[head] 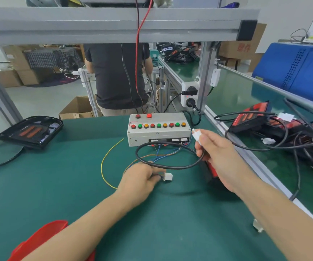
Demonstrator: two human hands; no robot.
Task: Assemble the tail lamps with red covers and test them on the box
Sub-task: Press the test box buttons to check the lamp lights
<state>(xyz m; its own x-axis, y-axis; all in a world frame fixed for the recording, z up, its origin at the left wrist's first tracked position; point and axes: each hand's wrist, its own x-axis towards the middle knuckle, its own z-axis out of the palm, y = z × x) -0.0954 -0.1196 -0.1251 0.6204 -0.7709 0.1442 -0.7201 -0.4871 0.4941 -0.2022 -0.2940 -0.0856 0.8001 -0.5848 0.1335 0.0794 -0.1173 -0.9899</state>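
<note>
A black tail lamp lies flat at the left edge of the green tabletop, its long axis running left to right. The left hand rests low on the tabletop, fingers curled round a white connector on thin coloured wires. Behind it sits the grey test box, its row of buttons facing up. The right hand is raised, pinching a white plug that points up and left, its black cable looping between the hands. More tail lamps with red covers are piled at the right. Beyond the tabletop a person stands among cardboard boxes.
</note>
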